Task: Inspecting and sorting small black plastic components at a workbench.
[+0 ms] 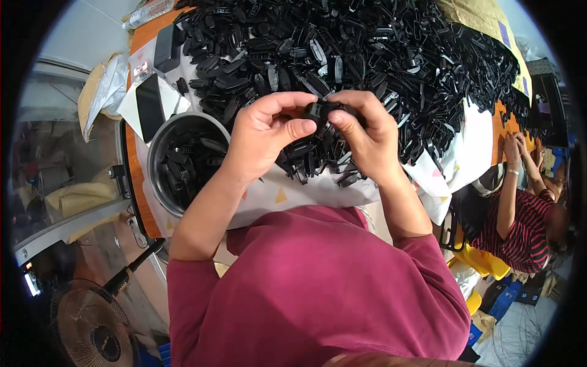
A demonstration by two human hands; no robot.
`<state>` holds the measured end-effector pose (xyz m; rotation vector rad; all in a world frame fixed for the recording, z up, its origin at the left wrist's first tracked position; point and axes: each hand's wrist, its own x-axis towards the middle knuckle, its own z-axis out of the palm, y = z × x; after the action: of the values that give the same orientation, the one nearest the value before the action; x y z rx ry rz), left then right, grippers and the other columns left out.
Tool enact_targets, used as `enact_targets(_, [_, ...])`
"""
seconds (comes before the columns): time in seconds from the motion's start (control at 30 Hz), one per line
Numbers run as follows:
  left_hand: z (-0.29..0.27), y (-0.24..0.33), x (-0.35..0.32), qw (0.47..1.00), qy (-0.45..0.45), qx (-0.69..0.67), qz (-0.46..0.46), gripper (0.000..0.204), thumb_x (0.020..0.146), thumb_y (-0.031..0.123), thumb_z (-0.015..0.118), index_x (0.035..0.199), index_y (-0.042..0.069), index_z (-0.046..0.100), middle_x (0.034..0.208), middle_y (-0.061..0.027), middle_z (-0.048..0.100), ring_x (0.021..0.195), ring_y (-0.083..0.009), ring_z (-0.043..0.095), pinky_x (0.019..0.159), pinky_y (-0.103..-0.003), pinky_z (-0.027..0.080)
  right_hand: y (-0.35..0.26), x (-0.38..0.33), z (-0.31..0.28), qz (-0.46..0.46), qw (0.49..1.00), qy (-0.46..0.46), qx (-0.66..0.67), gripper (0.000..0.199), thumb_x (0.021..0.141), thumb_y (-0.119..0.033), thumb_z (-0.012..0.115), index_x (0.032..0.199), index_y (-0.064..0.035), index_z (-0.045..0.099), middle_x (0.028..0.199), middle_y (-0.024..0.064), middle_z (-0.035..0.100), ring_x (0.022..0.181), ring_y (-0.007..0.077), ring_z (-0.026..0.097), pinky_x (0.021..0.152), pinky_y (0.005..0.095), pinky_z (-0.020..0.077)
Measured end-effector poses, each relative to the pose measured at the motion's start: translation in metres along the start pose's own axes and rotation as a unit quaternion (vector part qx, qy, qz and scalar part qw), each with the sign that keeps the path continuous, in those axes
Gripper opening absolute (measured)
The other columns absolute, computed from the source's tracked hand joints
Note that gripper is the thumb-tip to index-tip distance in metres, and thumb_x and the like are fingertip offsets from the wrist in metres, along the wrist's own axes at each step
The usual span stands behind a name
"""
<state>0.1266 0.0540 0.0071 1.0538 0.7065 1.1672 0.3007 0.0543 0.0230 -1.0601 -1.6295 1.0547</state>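
Note:
Between both hands, in front of my chest, is a small black plastic piece (317,111) whose exact kind I cannot make out. My left hand (263,134) closes on its left end with thumb and fingers. My right hand (372,134) pinches the other end, thumb toward me. The fingers hide much of the piece. Just beyond and below the hands spreads a large heap of similar black plastic pieces (348,49), many long and narrow. By my left forearm stands a round metal bowl (154,168) with several black pieces inside.
A dark phone (150,105) lies on a white box left of the heap, near a black case (167,48). A clear bottle (148,13) lies at the far left corner. A fan (95,327) stands low left. At the right, another person (520,226) sits at the table.

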Motion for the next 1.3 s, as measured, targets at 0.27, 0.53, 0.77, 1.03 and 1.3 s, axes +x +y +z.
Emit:
enact_targets(0.27, [0.007, -0.001, -0.008, 0.999, 0.042, 0.006, 0.0, 0.033, 0.073, 0.0, 0.066, 0.105, -0.001, 0.057, 0.091, -0.0042, 0.059, 0.081, -0.0092, 0.056, 0.075, -0.022, 0.048, -0.004, -0.003, -0.005, -0.157, 0.978, -0.05, -0.127, 0.035, 0.082, -0.006, 0.056, 0.116, 0.0004, 0.051, 0.089, 0.0103, 0.056, 0.078, 0.0186, 0.053, 0.071, 0.0278, 0.0432])
enact_targets(0.53, [0.006, 0.01, -0.01, 0.991, 0.051, 0.118, 0.03, 0.03, 0.071, -0.001, 0.068, 0.1, -0.002, 0.059, 0.087, -0.0045, 0.059, 0.079, -0.0102, 0.057, 0.073, -0.021, 0.048, 0.0, -0.007, -0.012, -0.256, 0.934, -0.024, -0.249, 0.036, 0.066, 0.0, 0.068, 0.101, 0.0013, 0.057, 0.081, 0.0118, 0.06, 0.067, 0.0242, 0.057, 0.057, 0.0284, 0.045])
enact_targets(0.77, [0.012, -0.022, -0.017, 0.983, 0.073, -0.155, -0.066, 0.026, 0.078, 0.003, 0.063, 0.103, -0.001, 0.058, 0.093, -0.0053, 0.062, 0.083, -0.009, 0.057, 0.077, -0.021, 0.046, 0.016, -0.022, 0.011, -0.241, 0.937, 0.06, -0.247, 0.044, 0.066, 0.0, 0.069, 0.108, -0.001, 0.056, 0.087, 0.0126, 0.059, 0.067, 0.0236, 0.056, 0.057, 0.0288, 0.0457])
enact_targets(1.03, [0.02, -0.023, -0.02, 0.983, 0.082, -0.15, -0.061, 0.027, 0.085, 0.013, 0.055, 0.109, 0.0, 0.054, 0.105, -0.0141, 0.058, 0.098, -0.0205, 0.055, 0.087, -0.032, 0.043, 0.011, -0.036, 0.014, 0.211, 0.965, -0.004, 0.155, 0.022, 0.081, -0.008, 0.062, 0.099, 0.0011, 0.056, 0.082, 0.0041, 0.06, 0.068, 0.0064, 0.056, 0.055, 0.0177, 0.0444])
enact_targets(1.3, [-0.026, -0.006, -0.011, 0.981, 0.187, -0.007, -0.051, 0.02, 0.092, 0.017, 0.042, 0.103, 0.002, 0.048, 0.089, -0.008, 0.054, 0.082, -0.0196, 0.057, 0.071, -0.03, 0.048, 0.047, 0.023, -0.06, 0.002, 0.898, 0.119, -0.424, 0.022, 0.073, -0.017, 0.066, 0.089, -0.0028, 0.063, 0.088, 0.011, 0.061, 0.079, 0.024, 0.059, 0.068, 0.0334, 0.0463])
